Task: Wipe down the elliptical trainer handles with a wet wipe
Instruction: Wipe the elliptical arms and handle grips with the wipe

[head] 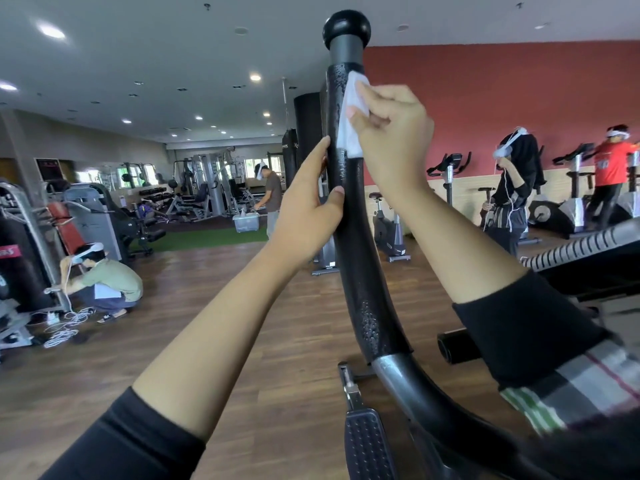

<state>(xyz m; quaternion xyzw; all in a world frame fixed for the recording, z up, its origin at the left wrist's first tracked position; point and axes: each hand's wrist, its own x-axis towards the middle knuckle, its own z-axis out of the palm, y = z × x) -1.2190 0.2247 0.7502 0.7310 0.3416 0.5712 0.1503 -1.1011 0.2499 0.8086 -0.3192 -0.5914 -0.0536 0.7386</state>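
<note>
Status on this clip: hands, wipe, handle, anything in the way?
Right hand pressing wet wipe on upper handle, just below the ball cap. Left hand steadying handle lower down. Nothing in the way.

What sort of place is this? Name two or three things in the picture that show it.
Most likely a gym. Exercise bikes stand along the red wall, weight machines fill the back, a punching bag hangs near the middle, and the hands work on an elliptical trainer handle.
</note>
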